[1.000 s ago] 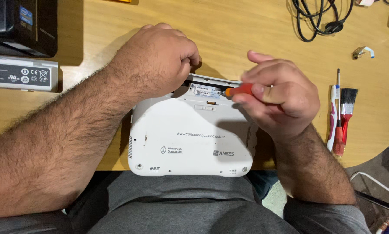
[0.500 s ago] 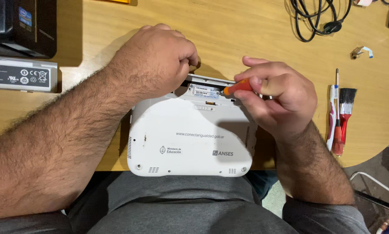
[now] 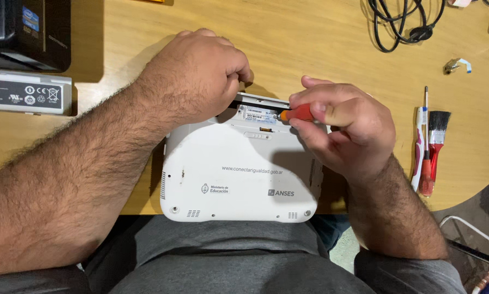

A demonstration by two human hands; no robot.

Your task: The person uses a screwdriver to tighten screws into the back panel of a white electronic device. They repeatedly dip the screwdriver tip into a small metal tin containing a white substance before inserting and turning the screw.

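Pale wood, smooth and lightly grained, made up the table [image 3: 320, 38], and at its near edge lay the white laptop [image 3: 239, 179], turned underside up, a rounded matte plastic shell with small vent grilles along its front. Since a second before it had not shifted. The left hand [image 3: 201, 73] stayed curled into a loose fist, pressed onto the laptop's far left corner. The right hand [image 3: 345, 128] had drifted slightly left and its grip had tightened: thumb and fingers were pinched around the orange-handled screwdriver [image 3: 298, 114], whose tip sat at the open slot along the far edge. Left of the arm rested a grey rectangular battery pack [image 3: 26, 92] beside a black box [image 3: 26, 32]. To the right lay a red-handled brush [image 3: 436, 136] with dark bristles, and a coiled black cable [image 3: 402, 24].
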